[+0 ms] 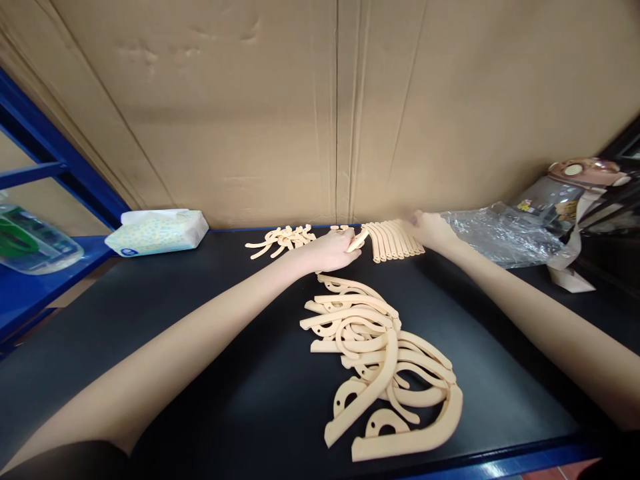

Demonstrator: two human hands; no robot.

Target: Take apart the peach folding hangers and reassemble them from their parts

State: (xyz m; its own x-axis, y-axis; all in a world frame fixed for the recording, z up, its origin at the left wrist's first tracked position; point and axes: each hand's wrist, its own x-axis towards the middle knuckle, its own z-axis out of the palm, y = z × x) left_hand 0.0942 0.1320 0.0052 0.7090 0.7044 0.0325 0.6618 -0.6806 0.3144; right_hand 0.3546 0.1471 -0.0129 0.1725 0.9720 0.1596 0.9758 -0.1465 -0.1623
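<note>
My left hand (336, 251) is closed round a beige curved hanger piece (359, 241), its fingers pinching it just left of a neat row of like pieces (395, 241). At the right end of that row is my right hand (431, 228); its fingertips are blurred, so I cannot tell whether they grip or only touch a piece. Nearer to me lies a loose heap of beige folding hanger parts (373, 320), curved arms and pieces with round holes, overlapping one another. A smaller pile of thin curved hook pieces (287, 239) sits left of my left hand.
At the back left stands a tissue pack (160, 233). A crumpled clear plastic bag (505, 233) and a drinking bottle (555, 197) with a strap are at the right. A cardboard wall (250, 120) closes off the back of the black table (225, 387). Blue shelving rises at left.
</note>
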